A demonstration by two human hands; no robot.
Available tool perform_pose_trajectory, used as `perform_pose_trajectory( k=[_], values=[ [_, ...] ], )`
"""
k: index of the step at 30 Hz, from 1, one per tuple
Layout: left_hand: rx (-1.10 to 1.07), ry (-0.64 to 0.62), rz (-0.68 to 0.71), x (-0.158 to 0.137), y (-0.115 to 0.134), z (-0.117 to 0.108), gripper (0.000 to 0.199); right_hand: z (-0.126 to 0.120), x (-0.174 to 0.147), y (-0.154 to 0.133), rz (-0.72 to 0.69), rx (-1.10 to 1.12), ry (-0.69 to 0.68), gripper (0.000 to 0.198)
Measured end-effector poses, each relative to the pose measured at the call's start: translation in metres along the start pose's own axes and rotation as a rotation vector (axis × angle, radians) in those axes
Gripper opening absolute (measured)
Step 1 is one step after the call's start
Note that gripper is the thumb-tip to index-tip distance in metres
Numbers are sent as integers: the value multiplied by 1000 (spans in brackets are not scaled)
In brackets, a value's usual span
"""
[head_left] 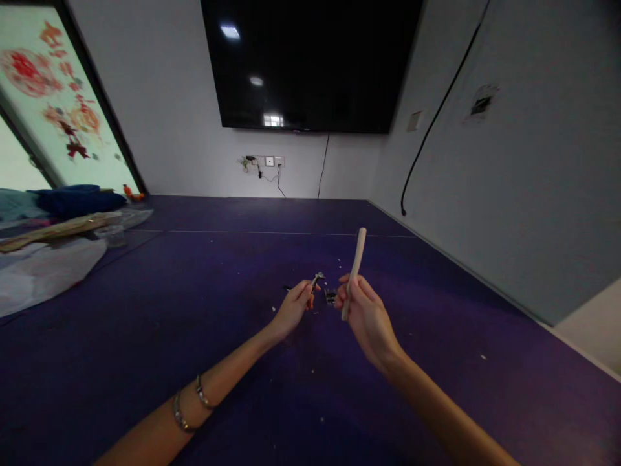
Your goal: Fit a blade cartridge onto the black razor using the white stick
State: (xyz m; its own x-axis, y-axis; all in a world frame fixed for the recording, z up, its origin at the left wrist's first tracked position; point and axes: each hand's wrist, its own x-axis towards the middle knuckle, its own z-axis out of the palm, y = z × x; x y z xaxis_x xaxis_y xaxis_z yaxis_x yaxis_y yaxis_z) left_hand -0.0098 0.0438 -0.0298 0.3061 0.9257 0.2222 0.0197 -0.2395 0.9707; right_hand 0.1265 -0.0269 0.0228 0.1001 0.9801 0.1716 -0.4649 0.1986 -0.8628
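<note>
My left hand [297, 303] is closed around a small tool with a shiny metal head [318, 277]. A dark end pokes out behind the fingers, and its exact kind is too small to make out. In my right hand [365, 312] is a pale, slightly bent stick [359, 249], held nearly upright between thumb and fingers. Its lower end shows below the fingers. Between the two hands lies a small dark-and-metal piece [330, 297] on the purple surface [233, 382], partly behind my right fingertips. Small white crumbs are scattered around there.
A large black television [315, 65] hangs on the wall ahead, above sockets [269, 161] with cables. At the left lie clear plastic sheeting [53, 272], a long wooden piece [63, 232] and dark blue cloth [80, 200]. A black cable [436, 116] hangs down the right wall.
</note>
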Motion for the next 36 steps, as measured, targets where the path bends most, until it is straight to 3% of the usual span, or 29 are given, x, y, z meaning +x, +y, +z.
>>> perform_pose_trajectory(
  k=[4,9,14,17,20,25,30,36],
  values=[
    [-59,-36,-46,-1,-4,1,42,-33,30,-1,-106,-280,33,27],
    [-92,-15,-68,-8,2,2,30,-66,49,2,-89,-657,56,53],
    [-249,-49,-101,-12,3,5,31,-75,51,10,-57,-953,63,56],
    [-301,-87,-121,-14,3,9,31,-71,48,14,-117,-1067,25,55],
    [-335,-131,-143,-18,6,12,30,-72,49,20,-170,-1115,5,55],
    [-384,-177,-144,-22,12,14,29,-81,52,28,-173,-1099,81,55],
    [-405,-206,-172,-25,11,16,29,-74,47,24,-232,-1054,78,53],
    [-658,-372,-320,-33,18,20,27,-77,47,34,-238,-1043,113,54]
  ],
)
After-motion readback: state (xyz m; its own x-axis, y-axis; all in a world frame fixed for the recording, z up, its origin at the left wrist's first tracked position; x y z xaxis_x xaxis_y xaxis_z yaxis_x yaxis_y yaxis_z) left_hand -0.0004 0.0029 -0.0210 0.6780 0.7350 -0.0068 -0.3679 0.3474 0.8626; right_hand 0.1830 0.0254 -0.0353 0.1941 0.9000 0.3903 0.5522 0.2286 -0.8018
